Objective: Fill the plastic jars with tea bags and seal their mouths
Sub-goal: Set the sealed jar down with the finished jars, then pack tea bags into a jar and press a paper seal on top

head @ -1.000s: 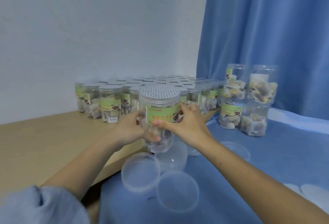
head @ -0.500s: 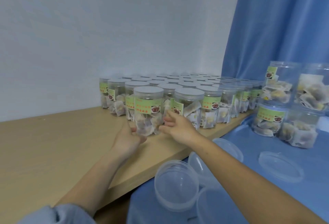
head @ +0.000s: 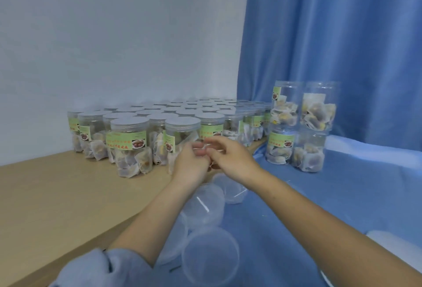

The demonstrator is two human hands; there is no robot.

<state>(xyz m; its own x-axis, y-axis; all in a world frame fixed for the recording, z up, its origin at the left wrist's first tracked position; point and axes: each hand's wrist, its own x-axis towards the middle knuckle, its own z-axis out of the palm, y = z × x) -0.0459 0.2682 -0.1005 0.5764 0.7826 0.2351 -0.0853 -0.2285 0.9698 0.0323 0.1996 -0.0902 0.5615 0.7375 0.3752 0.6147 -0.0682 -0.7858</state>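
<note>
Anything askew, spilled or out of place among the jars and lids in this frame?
Nothing spilled or damaged. The lidded jars stand upright in rows on the wooden table. The four stacked jars on the blue cloth seem to lack lids, and loose clear lids lie scattered there, some overlapping: untidy, but work in progress.

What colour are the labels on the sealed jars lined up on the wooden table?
Light green, with orange-red lettering and a small dark picture; clearest on the front jar's label in the head view.
</note>
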